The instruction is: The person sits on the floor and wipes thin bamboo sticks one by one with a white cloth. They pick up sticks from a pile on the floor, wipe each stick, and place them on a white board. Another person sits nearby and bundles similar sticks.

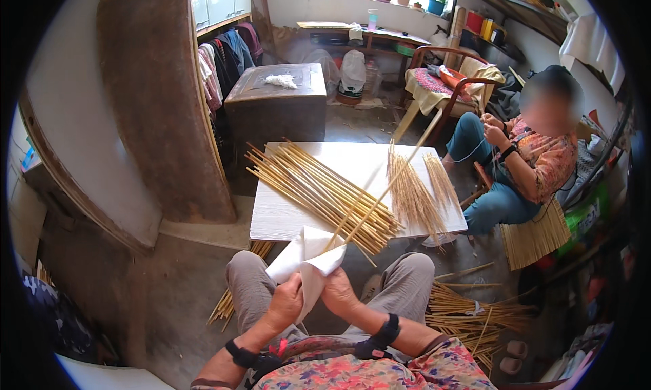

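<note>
Over my lap, a folded white cloth (290,257) is held between my two hands. My left hand (288,298) is closed on its lower left side, fingers pinching the edge. My right hand (338,295) grips the cloth's right side. A long thin stalk (388,185) comes out of the cloth and slants up to the far right; a second stalk lies alongside. Their lower ends are hidden in the cloth. Just beyond my hands, a pile of yellow stalks (319,195) lies slantwise on the white table (352,157).
Feathery brown stalk tops (415,199) lie on the table's right part. More stalks (475,315) are heaped on the floor at my right. A co-worker (525,153) sits beyond the table's right end, handling a thin cord. A dark box (274,98) and an armchair (451,85) stand behind.
</note>
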`<state>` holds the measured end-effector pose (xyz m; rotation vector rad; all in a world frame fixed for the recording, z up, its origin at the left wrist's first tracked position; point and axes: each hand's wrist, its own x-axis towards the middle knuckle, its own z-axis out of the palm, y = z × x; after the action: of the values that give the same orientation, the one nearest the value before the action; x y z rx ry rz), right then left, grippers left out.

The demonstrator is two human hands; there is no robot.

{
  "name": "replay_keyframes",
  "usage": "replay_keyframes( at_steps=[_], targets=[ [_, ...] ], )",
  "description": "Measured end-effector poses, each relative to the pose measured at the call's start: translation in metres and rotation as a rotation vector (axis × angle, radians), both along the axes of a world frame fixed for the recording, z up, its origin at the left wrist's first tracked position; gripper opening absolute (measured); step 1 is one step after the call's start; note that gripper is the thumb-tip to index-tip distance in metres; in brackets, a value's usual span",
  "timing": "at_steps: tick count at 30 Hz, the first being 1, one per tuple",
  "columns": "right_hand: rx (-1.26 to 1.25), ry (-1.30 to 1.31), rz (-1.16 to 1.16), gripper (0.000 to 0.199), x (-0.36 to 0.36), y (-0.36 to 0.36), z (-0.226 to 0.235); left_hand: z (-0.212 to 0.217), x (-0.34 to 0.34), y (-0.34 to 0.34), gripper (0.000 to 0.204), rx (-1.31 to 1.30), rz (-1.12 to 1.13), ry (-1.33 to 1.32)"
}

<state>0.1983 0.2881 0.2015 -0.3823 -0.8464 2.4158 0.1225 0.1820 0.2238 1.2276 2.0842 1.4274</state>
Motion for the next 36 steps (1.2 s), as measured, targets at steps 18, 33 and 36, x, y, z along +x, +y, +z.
replay_keyframes(
  at_steps=[18, 33, 36],
  targets=[
    [0.01, -0.036, -0.675, 0.038, 0.056, 0.243, 0.04, 0.006, -0.025, -0.172, 0.012, -0.259, 0.029, -0.146],
    [0.443, -0.061, -0.212, 0.032, 0.003, 0.102, 0.065, 0.021, -0.003, -0.056, 0.023, -0.243, -0.334, -0.53],
    [0.2, 0.081, -0.223, 0.03, -0.002, 0.105, 0.094, 0.021, 0.001, -0.043, 0.025, -0.277, -0.446, -0.608]
  ],
)
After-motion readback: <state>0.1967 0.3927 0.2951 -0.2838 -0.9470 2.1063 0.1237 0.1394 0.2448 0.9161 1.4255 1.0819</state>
